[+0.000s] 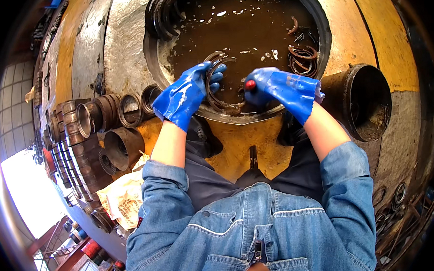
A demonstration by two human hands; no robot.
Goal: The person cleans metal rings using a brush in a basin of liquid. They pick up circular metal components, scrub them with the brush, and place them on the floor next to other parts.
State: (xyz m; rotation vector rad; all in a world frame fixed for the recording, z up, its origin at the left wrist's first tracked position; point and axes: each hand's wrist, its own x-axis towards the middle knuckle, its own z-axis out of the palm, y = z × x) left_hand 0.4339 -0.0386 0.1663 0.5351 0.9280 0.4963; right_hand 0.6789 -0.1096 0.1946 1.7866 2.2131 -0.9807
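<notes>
Along the left edge of the frame, rusty metal sleeves (84,120) are lying on their sides in a row, roughly six or seven with open ends up, probably parked there within reach of the basin. At centre, the person's left hand (187,93), in a blue glove, is closing around a thin metal ring (214,82), keeping it tilted over the round basin (150,60) of brown liquid, seemingly so drips are falling back in. The right hand (277,87) is gripping a small red-tipped tool (249,84) just beside that ring. One large dark pipe (364,100) is resting at right; two ring clusters are soaking upper right.
</notes>
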